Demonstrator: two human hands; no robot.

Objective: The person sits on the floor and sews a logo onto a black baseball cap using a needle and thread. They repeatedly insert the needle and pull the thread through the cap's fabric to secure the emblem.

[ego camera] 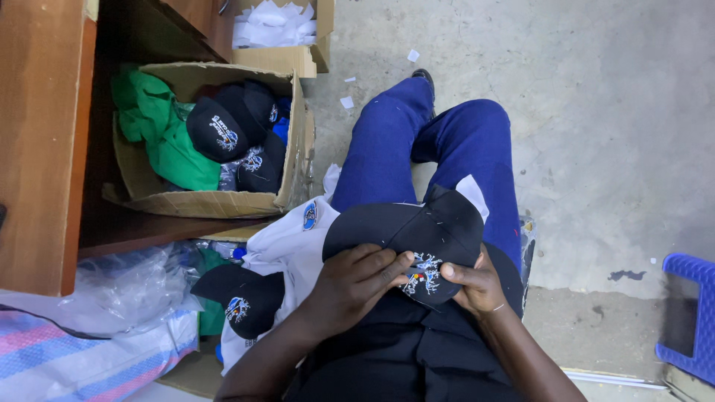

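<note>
I hold a black cap (417, 231) with a pale embroidered patch on my lap, over my blue trousers (439, 149). My left hand (357, 279) grips its left side, fingers laid toward the embroidery. On the right edge of the cap my right hand (477, 286) pinches it, thumb by the patch. A white piece (471, 192) pokes out behind the cap's far side.
A cardboard box (294, 141) at upper left holds several black caps (220, 130) and green cloth (160, 130). More black caps (249, 301) and white garments (287, 238) lie left of my lap. A wooden desk (37, 141) stands left. A blue plastic stool (689, 313) sits right on concrete.
</note>
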